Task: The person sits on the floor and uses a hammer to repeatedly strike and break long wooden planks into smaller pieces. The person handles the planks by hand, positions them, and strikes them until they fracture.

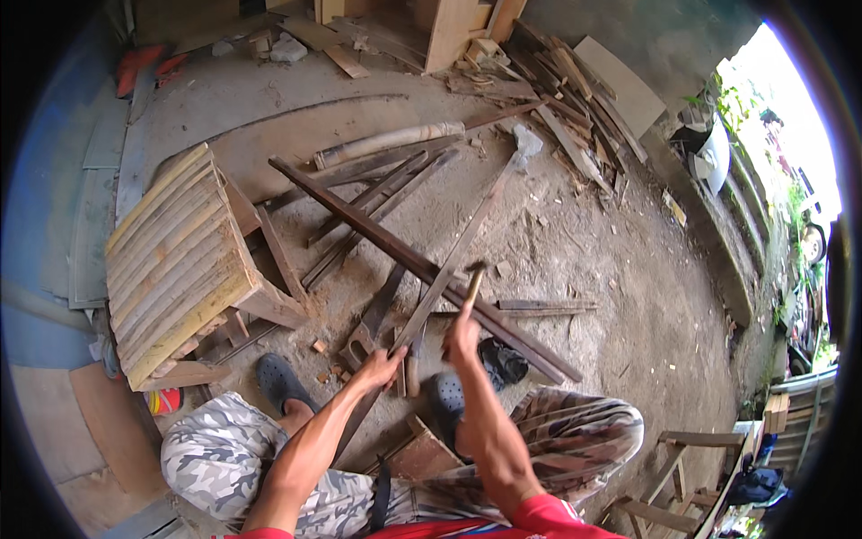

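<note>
My left hand (381,369) is closed around a long, narrow wooden strip (467,235), which runs from my lap toward the far middle. The strip crosses over a long dark beam (377,235) lying slantwise on the ground. In my right hand (461,340) is a hammer (473,289), gripped by its pale wooden handle, its head close to where strip and beam cross. A handsaw (361,343) lies just left of my left hand. Beside it, between my feet, is the wooden handle (413,375) of a tool whose other end is partly hidden.
A slatted wooden bench (180,265) stands at my left. Several loose boards (382,193) lie ahead, and a scrap wood pile (584,99) fills the far right. A concrete step (700,234) edges the right side. A wooden frame (673,476) stands at the lower right.
</note>
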`<state>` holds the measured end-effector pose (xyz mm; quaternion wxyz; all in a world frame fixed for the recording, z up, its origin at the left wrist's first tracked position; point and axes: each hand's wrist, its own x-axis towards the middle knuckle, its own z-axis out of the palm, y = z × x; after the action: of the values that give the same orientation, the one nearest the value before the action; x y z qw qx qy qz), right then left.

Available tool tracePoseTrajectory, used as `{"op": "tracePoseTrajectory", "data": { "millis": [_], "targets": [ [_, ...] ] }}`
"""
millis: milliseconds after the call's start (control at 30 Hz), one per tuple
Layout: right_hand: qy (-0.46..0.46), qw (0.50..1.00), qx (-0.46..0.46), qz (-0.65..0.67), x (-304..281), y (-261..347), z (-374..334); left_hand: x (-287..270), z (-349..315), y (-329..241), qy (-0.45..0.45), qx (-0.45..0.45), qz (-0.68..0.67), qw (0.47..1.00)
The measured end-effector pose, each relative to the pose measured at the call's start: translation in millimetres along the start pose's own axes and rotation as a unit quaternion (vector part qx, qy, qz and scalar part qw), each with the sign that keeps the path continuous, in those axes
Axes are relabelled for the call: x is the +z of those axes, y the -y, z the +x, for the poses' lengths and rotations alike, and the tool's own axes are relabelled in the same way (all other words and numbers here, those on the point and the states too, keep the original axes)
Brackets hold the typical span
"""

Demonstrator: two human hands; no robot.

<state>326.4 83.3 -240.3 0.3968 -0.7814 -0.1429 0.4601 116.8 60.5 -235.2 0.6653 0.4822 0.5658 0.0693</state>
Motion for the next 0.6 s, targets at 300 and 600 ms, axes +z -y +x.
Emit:
{"op": "tracePoseTrajectory", "data": {
  "millis": [300, 600],
  "targets": [
    [0.007, 0.852, -0.381, 0.358, -107, 285, -104, -6, -10, -21, -0.005, -0.031, -0.053, 0.998],
    [-0.034, 0.994, 0.041, -0.099, 10, -29, -3, -7, -12, 12, -0.004, -0.009, -0.030, 0.999]
  ]
}}
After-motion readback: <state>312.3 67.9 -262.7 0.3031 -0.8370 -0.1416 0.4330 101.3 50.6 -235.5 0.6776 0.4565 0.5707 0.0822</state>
